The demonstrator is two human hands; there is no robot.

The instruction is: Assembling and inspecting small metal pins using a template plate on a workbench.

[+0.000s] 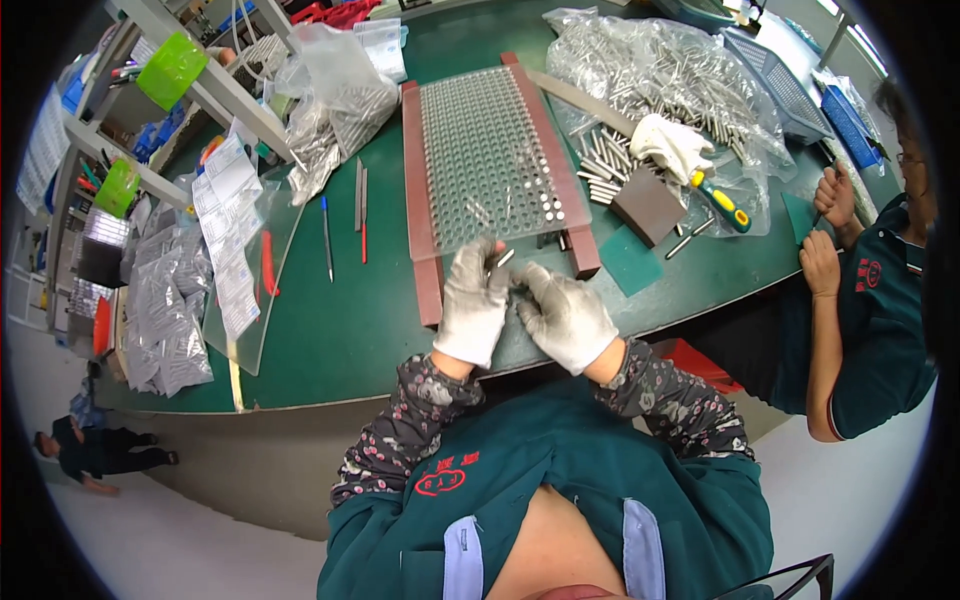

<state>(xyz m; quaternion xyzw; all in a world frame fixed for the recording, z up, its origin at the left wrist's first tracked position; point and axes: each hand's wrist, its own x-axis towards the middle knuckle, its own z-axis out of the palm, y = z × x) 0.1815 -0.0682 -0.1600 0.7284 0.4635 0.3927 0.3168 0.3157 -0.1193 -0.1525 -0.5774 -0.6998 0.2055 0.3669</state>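
My left hand, in a whitish glove soiled at the fingertips, pinches a short shiny metal pin between thumb and fingers. My gloved right hand is close beside it, its fingers curled together; whatever they may hold is hidden. Just beyond both hands lies a clear plate with rows of round holes, resting on two reddish-brown bars. Several bright pins stand in holes toward the plate's right side. A few more pins lie loose on its near part.
Right of the plate are a bag of metal pins, a brown block, a yellow-green screwdriver and a white glove. Leftward lie a blue pen, papers and bagged parts. A co-worker sits at right.
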